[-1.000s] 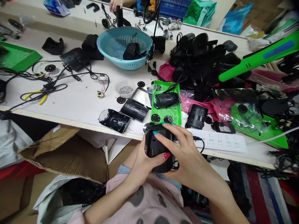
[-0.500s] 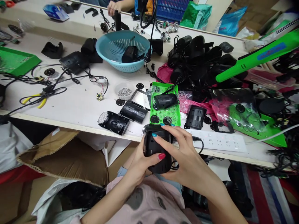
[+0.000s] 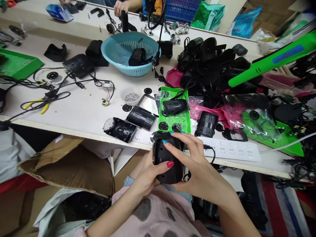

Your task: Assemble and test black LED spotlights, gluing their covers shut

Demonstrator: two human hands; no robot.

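black housing upright at bench edge; left hand grip cradles it below, right hand grip clamps top.

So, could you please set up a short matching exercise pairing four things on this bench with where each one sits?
Things:
1. black housing
2. black cylinder
3. pliers
4. dark part

Places:
A. in the teal basket
B. on the small green tray
C. between the left hand and the right hand
D. among cables, far left on the table

Pairs: 1-C, 2-B, 3-D, 4-A
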